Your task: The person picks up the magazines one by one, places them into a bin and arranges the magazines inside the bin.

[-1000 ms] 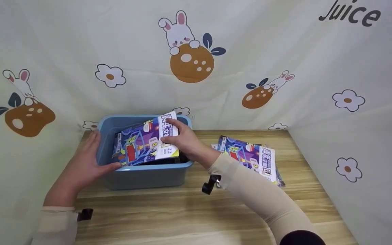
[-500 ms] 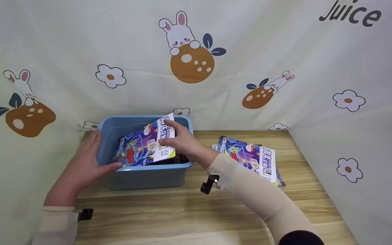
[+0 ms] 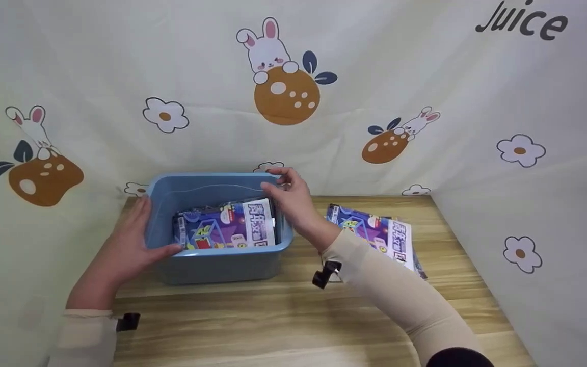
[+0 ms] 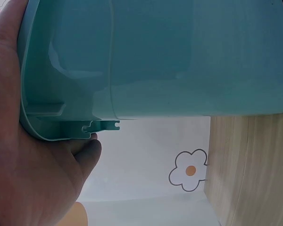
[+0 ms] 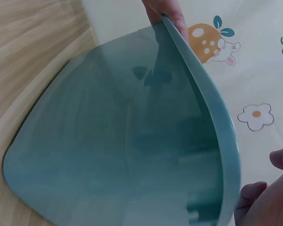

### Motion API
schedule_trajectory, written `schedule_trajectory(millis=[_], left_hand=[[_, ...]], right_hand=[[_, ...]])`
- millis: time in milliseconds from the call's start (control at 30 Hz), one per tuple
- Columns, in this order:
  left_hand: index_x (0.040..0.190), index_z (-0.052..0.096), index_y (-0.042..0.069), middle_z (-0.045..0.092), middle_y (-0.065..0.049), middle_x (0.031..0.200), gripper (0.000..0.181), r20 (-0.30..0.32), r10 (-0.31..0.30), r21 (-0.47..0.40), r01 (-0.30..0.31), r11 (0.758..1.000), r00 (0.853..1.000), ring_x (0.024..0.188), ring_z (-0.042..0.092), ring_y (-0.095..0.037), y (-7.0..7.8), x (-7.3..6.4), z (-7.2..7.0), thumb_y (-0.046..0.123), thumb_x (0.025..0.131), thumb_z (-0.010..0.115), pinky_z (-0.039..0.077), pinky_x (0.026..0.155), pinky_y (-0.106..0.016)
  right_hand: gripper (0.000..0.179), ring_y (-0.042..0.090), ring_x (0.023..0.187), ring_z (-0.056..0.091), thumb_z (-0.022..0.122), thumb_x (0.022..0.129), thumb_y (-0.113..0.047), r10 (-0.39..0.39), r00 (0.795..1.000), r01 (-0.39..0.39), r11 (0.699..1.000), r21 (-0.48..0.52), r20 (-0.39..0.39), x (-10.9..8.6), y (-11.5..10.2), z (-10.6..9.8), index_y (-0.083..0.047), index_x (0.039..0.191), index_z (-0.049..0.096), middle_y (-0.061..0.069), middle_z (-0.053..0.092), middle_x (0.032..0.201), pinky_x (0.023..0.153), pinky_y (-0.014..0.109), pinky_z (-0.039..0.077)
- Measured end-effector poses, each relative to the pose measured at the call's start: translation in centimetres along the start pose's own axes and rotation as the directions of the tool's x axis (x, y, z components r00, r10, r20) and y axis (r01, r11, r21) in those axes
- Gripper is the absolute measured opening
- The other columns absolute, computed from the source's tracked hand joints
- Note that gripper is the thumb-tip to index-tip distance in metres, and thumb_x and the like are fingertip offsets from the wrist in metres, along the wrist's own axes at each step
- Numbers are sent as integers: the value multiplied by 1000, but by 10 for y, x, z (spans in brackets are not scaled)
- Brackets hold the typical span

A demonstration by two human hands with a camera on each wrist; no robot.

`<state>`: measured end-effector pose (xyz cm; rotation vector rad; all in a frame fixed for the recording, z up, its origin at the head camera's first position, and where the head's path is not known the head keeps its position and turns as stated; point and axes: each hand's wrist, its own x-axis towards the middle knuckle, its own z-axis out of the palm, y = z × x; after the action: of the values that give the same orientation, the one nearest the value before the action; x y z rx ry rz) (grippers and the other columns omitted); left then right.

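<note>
A blue plastic bin (image 3: 217,268) stands on the table with a purple magazine (image 3: 214,229) lying inside, its white title strip toward the right. My left hand (image 3: 123,247) grips the bin's left side, thumb over the front rim and fingers along the left rim; the left wrist view shows the palm against the rim (image 4: 24,94). At the back right corner is my right hand (image 3: 301,206), with fingers loosely bent over the rim and nothing held. In the right wrist view, thumb and fingers of this hand (image 5: 271,200) stand apart beside the rim.
Right of the bin, a small pile of similar magazines (image 3: 370,232) lies on the wooden table (image 3: 273,321), partly behind my right forearm. Printed cloth walls (image 3: 212,148) rise behind and on both sides. Dark edges of other items show beneath the magazine in the bin.
My right hand has let go of the magazine, which has dropped from a tilt to lie flatter in the bin. That hand has moved to the back right rim. The left hand stays put.
</note>
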<state>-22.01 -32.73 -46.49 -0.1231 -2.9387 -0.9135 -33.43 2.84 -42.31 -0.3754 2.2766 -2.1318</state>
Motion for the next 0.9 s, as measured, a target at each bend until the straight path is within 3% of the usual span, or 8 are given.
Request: schedule_trajectory(millis=[167,267,367,467,567,700,833,900], left_hand=[[178,-5,11,-6,-21,184,141,4,-13,-3,13,1000,1000,166,3,-56,-1,-3,1,79,86,79,23,116,-88],[178,-4,10,-6,-21,184,141,5,-12,-10,12,1000,1000,166,3,-56,1,-2,0,79,86,79,23,117,-87],[178,-4,10,-7,-20,185,141,2,-11,-12,11,1000,1000,167,3,-55,2,-2,-2,78,87,79,23,118,-87],[178,-4,11,-7,-19,185,140,-6,-15,-4,15,1000,1000,167,4,-55,0,-3,-3,77,87,80,24,117,-87],[177,-5,11,-8,-19,185,140,-10,-14,1,14,1000,1000,167,3,-55,-1,-4,-3,76,87,80,24,117,-87],[177,-5,11,-8,-20,184,140,-10,-7,-2,7,1000,1000,167,3,-55,-1,-2,-1,76,88,80,25,116,-87],[177,-6,11,-7,-21,184,140,-10,-8,2,8,1000,1000,166,4,-57,1,0,-1,76,88,80,26,114,-87],[177,-6,11,-7,-21,184,140,-10,-6,4,6,1000,1000,166,5,-58,2,1,0,76,88,80,26,115,-87]], right_hand=[[26,11,77,51,77,102,-8,18,999,-16,999,44,-49,-10,11,-37,-6,126,68,4,55,108,57,21,41],[20,9,69,47,74,103,-5,38,997,-34,998,58,-74,-15,23,-71,-7,121,68,4,57,104,52,21,38],[21,11,72,51,76,103,-8,59,994,-62,998,-29,-91,-19,40,-109,-4,122,67,6,62,103,56,23,43],[33,17,89,59,78,104,-20,110,990,-128,966,-225,-91,-24,59,-148,-4,129,63,9,63,113,71,27,52],[54,29,113,62,79,104,-30,156,982,-185,888,-421,-104,-29,76,-187,-4,145,56,17,59,127,91,39,57],[85,49,132,54,79,104,-41,218,963,-269,748,-607,-158,-40,92,-234,-1,166,36,34,44,147,108,62,52],[109,60,142,41,81,99,-53,337,913,-394,578,-714,-231,-55,101,-270,-1,174,20,44,27,156,118,74,41],[117,63,142,37,82,97,-55,394,881,-449,527,-722,-261,-63,103,-284,0,175,14,47,23,157,119,76,40]])
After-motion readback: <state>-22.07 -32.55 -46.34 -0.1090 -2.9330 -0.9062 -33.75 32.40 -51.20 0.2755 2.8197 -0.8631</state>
